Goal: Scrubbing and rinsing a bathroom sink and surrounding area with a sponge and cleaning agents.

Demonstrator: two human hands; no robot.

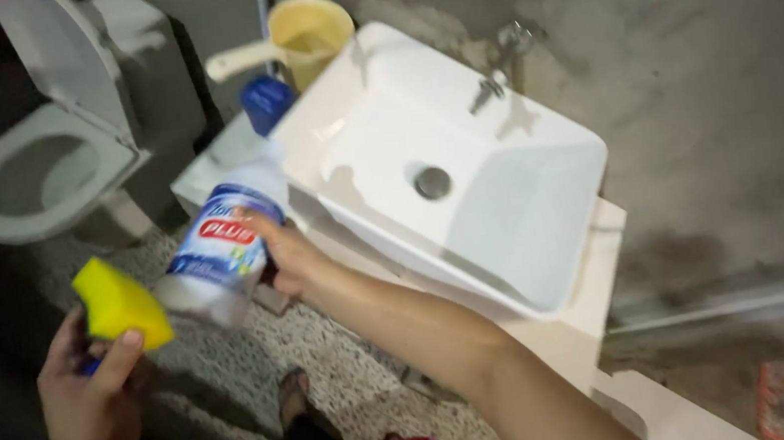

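My left hand (91,386) grips a yellow sponge (121,306) at the lower left, thumb across its front. My right hand (288,254) holds a white plastic bottle (224,247) with a blue and red label, tilted with its top toward the sink. The bottle hangs just left of the white rectangular sink (515,234), close above the sponge. The sink has a round metal drain (433,182) and a metal tap (494,75) on the wall behind it.
A white toilet (52,164) with its lid raised stands at the upper left. A yellow scoop jug (307,34) and a blue container (265,100) sit behind the sink. The floor (330,359) below is speckled; my foot (292,394) stands on it.
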